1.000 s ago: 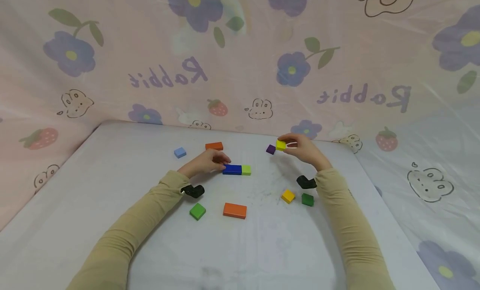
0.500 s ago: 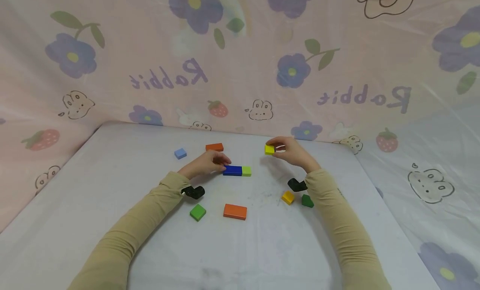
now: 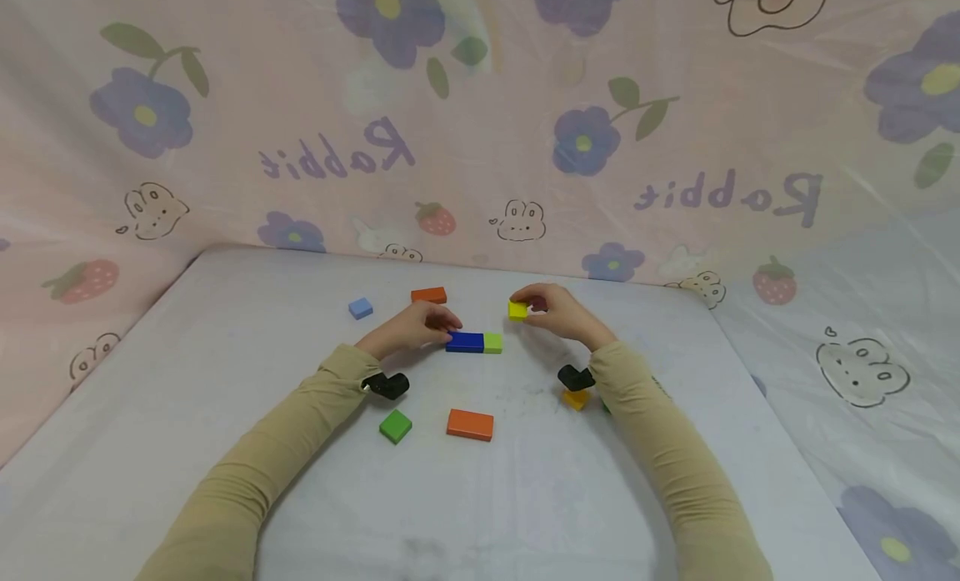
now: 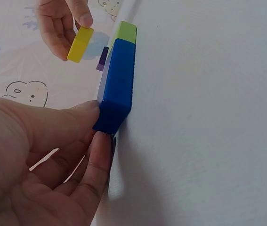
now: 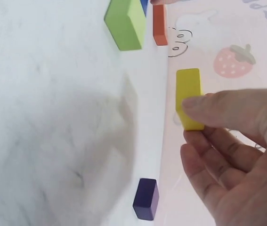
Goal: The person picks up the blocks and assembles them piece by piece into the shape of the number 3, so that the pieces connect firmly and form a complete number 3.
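In my head view, the right hand [image 3: 562, 312] was clamped on the yellow block [image 3: 517, 311], holding it raised off the white surface [image 3: 487, 523], while the left hand [image 3: 412, 327] was closed on the left end of the blue block [image 3: 465, 343]. The lime block [image 3: 492, 343] touched the blue one's other end, between the two grips. Beyond the left grip I had the red block [image 3: 429, 295], and farther left the light blue block [image 3: 361, 308]. Nearer the person than that grip lay the green block [image 3: 396, 426] and the orange block [image 3: 470, 424]; below the right grip sat the amber block [image 3: 575, 399], partly covered. Through my left wrist view, thumb and finger pinched the blue block's near end, the lime block sitting at its far end and the yellow piece well beyond. On my right wrist view, the thumb lay against the yellow block with fingers behind it; the purple block [image 5: 146, 199] stood below that grip, apart from it, and the lime block showed up and left.
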A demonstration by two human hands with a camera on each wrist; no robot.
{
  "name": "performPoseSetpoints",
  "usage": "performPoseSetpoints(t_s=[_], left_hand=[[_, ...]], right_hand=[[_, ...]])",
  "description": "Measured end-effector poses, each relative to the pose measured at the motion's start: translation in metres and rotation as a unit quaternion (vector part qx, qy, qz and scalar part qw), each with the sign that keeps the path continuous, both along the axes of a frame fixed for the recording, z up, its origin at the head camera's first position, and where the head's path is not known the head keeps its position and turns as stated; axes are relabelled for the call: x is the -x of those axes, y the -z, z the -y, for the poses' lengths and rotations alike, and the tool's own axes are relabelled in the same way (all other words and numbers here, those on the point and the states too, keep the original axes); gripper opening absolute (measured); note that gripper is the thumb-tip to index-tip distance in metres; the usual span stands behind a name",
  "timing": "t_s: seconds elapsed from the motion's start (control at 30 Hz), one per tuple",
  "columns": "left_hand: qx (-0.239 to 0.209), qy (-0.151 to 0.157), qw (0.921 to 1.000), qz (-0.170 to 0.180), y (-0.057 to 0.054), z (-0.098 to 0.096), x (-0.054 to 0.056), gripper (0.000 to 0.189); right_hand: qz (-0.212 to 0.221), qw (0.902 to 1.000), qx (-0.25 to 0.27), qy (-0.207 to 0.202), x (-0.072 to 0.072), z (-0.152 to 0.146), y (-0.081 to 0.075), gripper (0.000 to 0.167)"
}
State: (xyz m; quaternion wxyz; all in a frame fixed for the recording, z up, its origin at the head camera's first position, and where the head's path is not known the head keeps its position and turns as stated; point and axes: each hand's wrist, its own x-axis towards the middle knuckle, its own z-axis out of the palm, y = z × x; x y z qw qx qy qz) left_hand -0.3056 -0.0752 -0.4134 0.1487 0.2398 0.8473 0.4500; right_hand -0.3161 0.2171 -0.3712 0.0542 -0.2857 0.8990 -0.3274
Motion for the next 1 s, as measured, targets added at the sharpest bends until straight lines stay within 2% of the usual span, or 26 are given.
performPoseSetpoints(t_s=[0.37, 1.0], left_hand=[[0.001, 0.002, 1.0, 0.0, 0.0, 0.0, 0.002, 0.026], [0.008, 0.003, 1.0, -0.004, -0.001, 0.001, 0.001, 0.025]], right_hand=[[-0.013, 0.9998, -0.006, -0.01, 0.0, 0.011, 0.007, 0.034], [0.033, 0.9991, -0.026, -0.004, 0.001, 0.025, 0.018, 0.035]])
